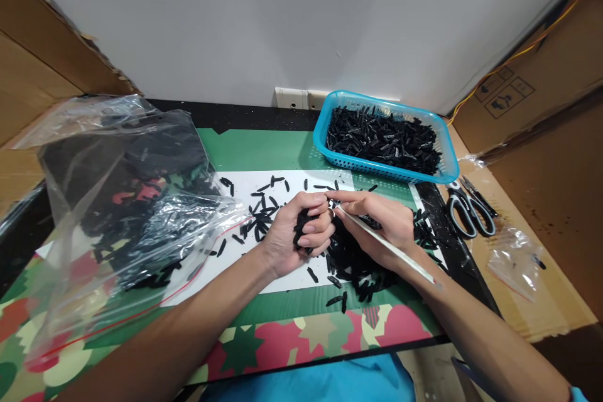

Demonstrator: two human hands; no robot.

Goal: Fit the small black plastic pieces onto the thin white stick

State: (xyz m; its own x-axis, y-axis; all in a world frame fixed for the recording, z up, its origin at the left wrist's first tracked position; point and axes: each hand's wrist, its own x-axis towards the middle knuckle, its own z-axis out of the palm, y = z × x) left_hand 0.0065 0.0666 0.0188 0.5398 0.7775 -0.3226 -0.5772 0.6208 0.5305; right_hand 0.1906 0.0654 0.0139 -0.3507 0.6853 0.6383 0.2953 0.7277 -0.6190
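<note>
At a table [254, 116] strewn with black pieces [351, 257], a person's 2 bare hands meet over a white sheet [292, 282]. The left hand [287, 232] curls around a handful [301, 232] of the pieces; the right hand [384, 213] pinches a slim white tool [391, 248] near its front end. The work probably calls for a firm left grip, short controlled movements and fingertips kept clear of the tip. The tool points left and away from the person, its long axis slanting back along the right forearm. Pieces on the sheet lie every which way; the detail at the tip is too small to tell.
</note>
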